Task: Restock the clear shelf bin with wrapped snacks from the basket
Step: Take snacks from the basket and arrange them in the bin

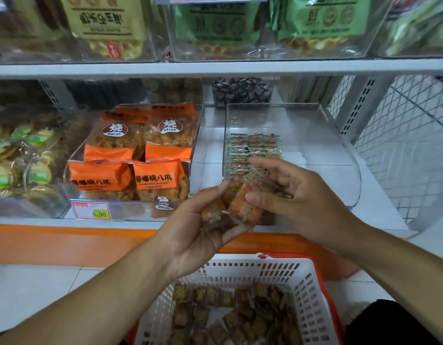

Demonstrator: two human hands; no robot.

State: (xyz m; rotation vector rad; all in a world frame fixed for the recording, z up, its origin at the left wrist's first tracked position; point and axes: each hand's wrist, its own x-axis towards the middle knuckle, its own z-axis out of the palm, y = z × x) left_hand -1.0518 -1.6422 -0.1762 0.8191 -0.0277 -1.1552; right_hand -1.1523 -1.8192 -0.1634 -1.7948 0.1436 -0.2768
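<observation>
Both hands, left hand [190, 225] and right hand [297, 192], pinch small orange wrapped snacks [240, 207] before the clear plastic shelf bin [340, 135]. Only a few rows lie inside, it seems. The white plastic basket [312, 295] holds many more.

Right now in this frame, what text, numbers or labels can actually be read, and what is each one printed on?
"9.90": yellow patch on the red and white shelf price tag.
"烧": large character in the brown badge on the orange snack bags.
"酱爆烧八爪": black print on the front orange bag.
Beige hanging packet, top shelf: upside down, blurred, not readable.
Green hanging packets: blurred.
Small wrapped snacks in the clear plastic bin: too small.
</observation>
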